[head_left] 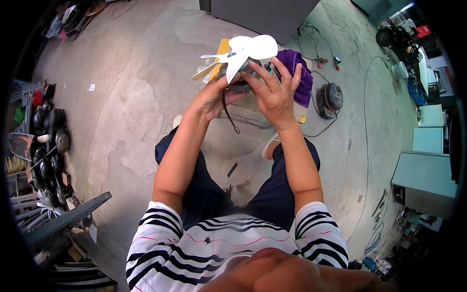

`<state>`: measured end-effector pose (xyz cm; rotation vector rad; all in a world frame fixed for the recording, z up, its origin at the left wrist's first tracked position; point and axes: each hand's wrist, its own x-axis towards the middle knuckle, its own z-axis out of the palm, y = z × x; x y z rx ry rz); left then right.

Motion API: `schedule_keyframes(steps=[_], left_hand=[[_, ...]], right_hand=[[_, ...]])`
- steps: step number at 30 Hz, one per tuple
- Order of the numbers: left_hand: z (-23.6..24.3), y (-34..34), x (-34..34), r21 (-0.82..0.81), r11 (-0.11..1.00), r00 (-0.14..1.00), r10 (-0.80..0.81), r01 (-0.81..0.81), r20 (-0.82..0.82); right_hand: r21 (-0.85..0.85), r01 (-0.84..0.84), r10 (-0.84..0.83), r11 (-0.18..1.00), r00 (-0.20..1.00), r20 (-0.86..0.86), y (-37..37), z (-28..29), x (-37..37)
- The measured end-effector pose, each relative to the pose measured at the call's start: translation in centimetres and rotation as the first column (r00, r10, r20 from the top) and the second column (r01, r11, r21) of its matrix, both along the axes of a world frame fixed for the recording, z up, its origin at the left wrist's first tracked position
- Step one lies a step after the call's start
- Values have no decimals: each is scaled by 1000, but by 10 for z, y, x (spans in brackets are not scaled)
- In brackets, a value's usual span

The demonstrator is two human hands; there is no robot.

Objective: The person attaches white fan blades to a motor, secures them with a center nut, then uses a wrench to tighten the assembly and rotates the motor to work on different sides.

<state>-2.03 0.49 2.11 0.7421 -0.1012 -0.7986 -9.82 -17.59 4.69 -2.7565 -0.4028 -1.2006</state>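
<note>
My left hand [214, 97] grips the underside of a small dark motor [241, 78], with a black cable hanging below its fingers. A white plastic fan blade [262, 46] is on the motor. My right hand [270, 92] has its fingers curved over the motor, at the hub and lower edge of the fan. Behind them are a yellow stool or board [223, 46], partly hidden, and a bunched purple cloth [304, 82] lying on it.
A round dark compressor [331, 97] sits on the concrete floor [112, 136] to the right, with cables and a gauge [337, 60]. A grey cabinet [258, 17] stands ahead. Piled black parts [44, 160] line the left; white appliances [423, 170] and other clutter line the right.
</note>
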Motion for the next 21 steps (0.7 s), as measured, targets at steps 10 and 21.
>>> schedule_keyframes(steps=[10,21], left_hand=[[-1,-13,0,-80,978,977,181,-190,-110],[-10,-27,-5,-165,936,943,280,-310,-181]], right_hand=[[552,-1,39,834,998,-56,17,-6,-1],[699,-76,160,711,986,-56,28,-9,5]])
